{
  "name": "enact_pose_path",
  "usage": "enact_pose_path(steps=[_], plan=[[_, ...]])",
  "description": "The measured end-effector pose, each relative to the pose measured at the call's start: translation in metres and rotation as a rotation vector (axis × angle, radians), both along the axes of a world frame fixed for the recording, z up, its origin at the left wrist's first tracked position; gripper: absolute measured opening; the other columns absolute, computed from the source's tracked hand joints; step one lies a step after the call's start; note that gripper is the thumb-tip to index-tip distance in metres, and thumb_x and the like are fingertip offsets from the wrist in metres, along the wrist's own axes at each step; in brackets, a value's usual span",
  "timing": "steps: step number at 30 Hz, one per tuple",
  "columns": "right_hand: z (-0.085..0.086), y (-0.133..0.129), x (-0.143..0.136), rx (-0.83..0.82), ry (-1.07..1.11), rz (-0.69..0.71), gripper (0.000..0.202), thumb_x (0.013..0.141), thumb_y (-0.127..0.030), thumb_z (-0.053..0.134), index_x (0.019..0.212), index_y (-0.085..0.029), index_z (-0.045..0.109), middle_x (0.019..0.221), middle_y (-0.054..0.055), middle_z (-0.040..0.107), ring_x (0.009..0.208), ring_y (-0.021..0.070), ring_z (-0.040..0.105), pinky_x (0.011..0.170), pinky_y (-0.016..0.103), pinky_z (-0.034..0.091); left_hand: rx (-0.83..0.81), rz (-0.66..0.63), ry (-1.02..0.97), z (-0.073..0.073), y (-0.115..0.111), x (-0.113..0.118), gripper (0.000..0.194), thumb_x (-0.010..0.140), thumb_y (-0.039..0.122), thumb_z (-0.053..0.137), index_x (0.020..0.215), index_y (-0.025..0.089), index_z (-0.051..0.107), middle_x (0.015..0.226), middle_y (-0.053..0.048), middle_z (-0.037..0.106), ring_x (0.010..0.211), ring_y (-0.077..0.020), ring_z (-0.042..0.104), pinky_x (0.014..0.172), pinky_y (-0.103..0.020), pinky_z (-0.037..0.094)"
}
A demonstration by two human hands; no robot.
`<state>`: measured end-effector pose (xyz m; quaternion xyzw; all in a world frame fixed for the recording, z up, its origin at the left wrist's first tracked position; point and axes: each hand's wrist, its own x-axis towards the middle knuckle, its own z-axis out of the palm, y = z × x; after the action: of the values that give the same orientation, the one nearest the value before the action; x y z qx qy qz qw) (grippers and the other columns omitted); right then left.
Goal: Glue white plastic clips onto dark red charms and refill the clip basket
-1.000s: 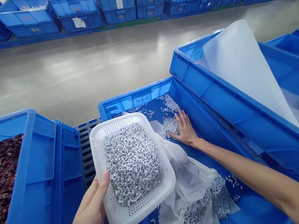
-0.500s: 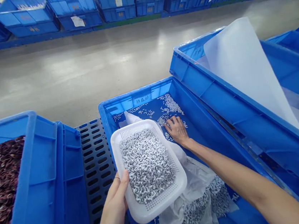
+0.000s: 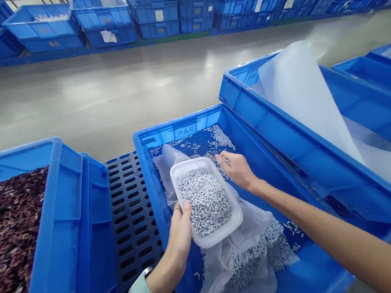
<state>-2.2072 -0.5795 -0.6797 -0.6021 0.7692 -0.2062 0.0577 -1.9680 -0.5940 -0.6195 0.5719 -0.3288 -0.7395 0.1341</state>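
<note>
My left hand [image 3: 181,230] grips the left rim of a white perforated plastic basket [image 3: 237,217], thumb on top. Small white-and-grey curved pieces [image 3: 205,199] fill the basket, which is held tilted over a blue crate [image 3: 145,171]. My right hand [image 3: 236,167] is closed just beyond the basket's right corner, with a few of the small pieces between its fingers. More loose pieces [image 3: 220,136] lie scattered on the crate floor at the far end. Below the basket, a translucent plastic bag [image 3: 214,285] lies in the crate with a heap of the same pieces [image 3: 250,258].
To the left, another blue crate [image 3: 49,257] holds dark reddish-brown pieces [image 3: 11,233]. A slotted dark pallet [image 3: 128,210] shows between the crates. At right stands a blue crate [image 3: 265,110] with a white sheet [image 3: 302,92]. Stacked blue crates [image 3: 157,14] line the far side of the floor.
The basket and my left hand have moved right and away from me. My right hand has lifted from the crate floor and closed on some pieces. The camera view has tilted up slightly.
</note>
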Motion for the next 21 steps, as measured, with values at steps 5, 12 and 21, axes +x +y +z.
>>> enact_pose_path(steps=[5, 12, 21], plan=[[0.041, 0.018, 0.048, -0.066, -0.037, 0.369, 0.038, 0.103, -0.054, 0.05, 0.102, -0.02, 0.068, 0.098, 0.005, 0.072, 0.09, 0.0206, 0.066, 0.081, 0.037, 0.056, -0.022, 0.01, 0.074, -0.007, 0.001, -0.009, 0.049, 0.103, 0.043, 0.051, 0.146, 0.018, 0.048, 0.144, -0.014, 0.057, 0.13, -0.0251, 0.059, 0.118, -0.052, 0.042], [0.032, 0.037, 0.044, -0.151, -0.049, 0.504, 0.025, 0.107, -0.027, 0.043, 0.108, -0.022, 0.068, 0.115, 0.007, 0.069, 0.095, 0.017, 0.067, 0.082, 0.034, 0.058, 0.011, 0.081, 0.094, -0.017, -0.004, -0.009, 0.048, 0.103, 0.041, 0.052, 0.145, 0.018, 0.048, 0.142, -0.013, 0.06, 0.124, -0.024, 0.064, 0.115, -0.052, 0.046], [-0.032, -0.076, -0.073, -0.186, 0.053, 0.031, 0.038, 0.103, -0.036, 0.056, 0.136, -0.017, 0.057, 0.143, 0.014, 0.055, 0.132, 0.0317, 0.053, 0.111, 0.058, 0.045, 0.07, 0.124, 0.032, 0.0, -0.004, 0.015, 0.053, 0.101, 0.046, 0.054, 0.149, 0.023, 0.047, 0.15, -0.008, 0.057, 0.143, -0.0218, 0.052, 0.123, -0.035, 0.04]])
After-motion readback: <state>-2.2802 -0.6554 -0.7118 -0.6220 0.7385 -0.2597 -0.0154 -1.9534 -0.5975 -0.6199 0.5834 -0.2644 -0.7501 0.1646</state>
